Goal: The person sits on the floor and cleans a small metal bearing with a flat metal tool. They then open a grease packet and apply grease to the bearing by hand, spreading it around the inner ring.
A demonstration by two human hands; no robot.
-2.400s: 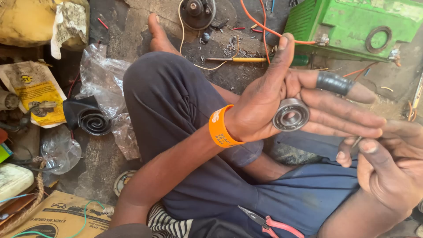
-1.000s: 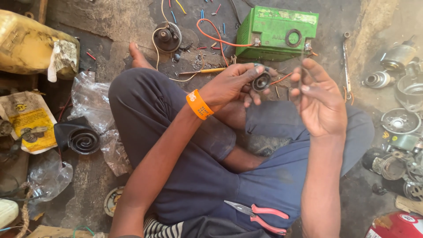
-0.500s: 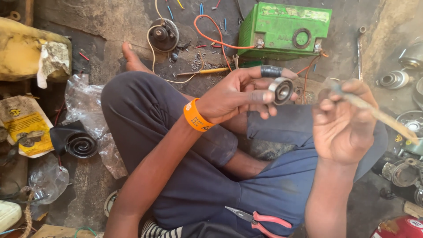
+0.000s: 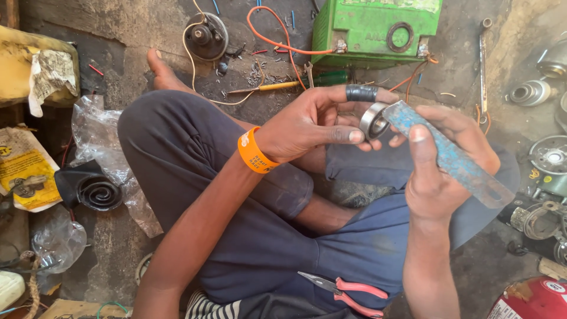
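Note:
My left hand (image 4: pixel 313 121) pinches a round metal bearing (image 4: pixel 373 120) between thumb and fingers, above my crossed legs. An orange wristband sits on that wrist and black tape wraps the index finger. My right hand (image 4: pixel 440 153) grips a flat blue-painted metal strip (image 4: pixel 449 155), whose upper end touches the bearing's face. The strip's lower end sticks out to the right past the hand.
A green battery box (image 4: pixel 378 26) with orange wires stands at the top. A screwdriver (image 4: pixel 283 84) and a small horn (image 4: pixel 205 35) lie near it. Red-handled pliers (image 4: pixel 348 290) rest on my lap. Metal motor parts (image 4: pixel 546 159) crowd the right; plastic bags (image 4: pixel 100 142) and a black coil the left.
My right hand has brought the blue strip up against the bearing. The left hand has turned the bearing toward the strip. The view has moved closer.

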